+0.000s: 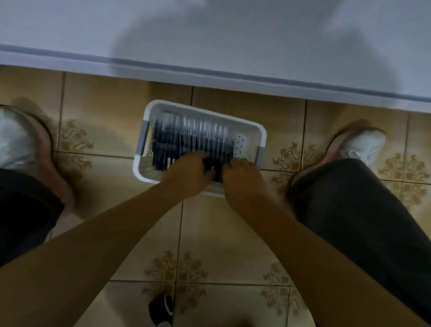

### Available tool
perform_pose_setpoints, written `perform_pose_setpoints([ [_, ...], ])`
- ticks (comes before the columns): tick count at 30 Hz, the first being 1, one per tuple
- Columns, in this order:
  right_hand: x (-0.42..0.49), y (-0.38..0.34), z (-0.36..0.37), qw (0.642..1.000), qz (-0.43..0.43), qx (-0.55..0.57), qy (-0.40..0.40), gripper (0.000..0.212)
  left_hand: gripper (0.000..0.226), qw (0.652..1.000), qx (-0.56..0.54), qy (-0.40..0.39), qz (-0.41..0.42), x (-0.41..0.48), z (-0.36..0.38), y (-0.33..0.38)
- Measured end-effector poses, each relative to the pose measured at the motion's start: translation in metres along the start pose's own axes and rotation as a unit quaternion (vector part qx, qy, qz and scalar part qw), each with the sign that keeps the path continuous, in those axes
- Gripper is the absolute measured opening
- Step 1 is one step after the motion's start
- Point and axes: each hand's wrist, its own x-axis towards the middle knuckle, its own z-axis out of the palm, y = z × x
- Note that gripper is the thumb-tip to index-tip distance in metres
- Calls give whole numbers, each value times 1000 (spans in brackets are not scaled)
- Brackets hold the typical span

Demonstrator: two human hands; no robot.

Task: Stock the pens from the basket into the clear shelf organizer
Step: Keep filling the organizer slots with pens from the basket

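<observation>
Tan floor tiles (229, 241) with gold floral motifs carry a white basket (205, 110) of dark pens (193, 136), set between a person's pale shoes and just below the edge of a white counter (218, 36). Both bare hands reach into the basket's near end, side by side. The left hand (188, 176) curls fingers and thumb around several pens. The right hand (241, 180) bends its fingers onto the pens; motion blur hides whether it grips any.
</observation>
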Motion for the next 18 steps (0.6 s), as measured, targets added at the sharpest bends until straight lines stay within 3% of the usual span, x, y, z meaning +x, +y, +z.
perform_pose_setpoints([
  [2,17,-2,7,999,23,24,-18,36,18,998,-34,14,-55,20,9,-4],
  [4,29,-5,12,995,58,74,-36,31,28,994,-40,29,-95,32,18,-5],
  [7,41,-6,18,984,100,149,-24,21,37,991,31,42,-126,40,28,-1],
  [12,46,-6,24,971,120,204,37,15,40,981,100,78,-146,45,35,-1],
  [15,48,-6,31,964,98,247,27,14,24,979,122,82,-139,47,41,1],
  [18,51,-2,34,942,103,318,21,12,29,979,108,96,-144,50,42,0],
])
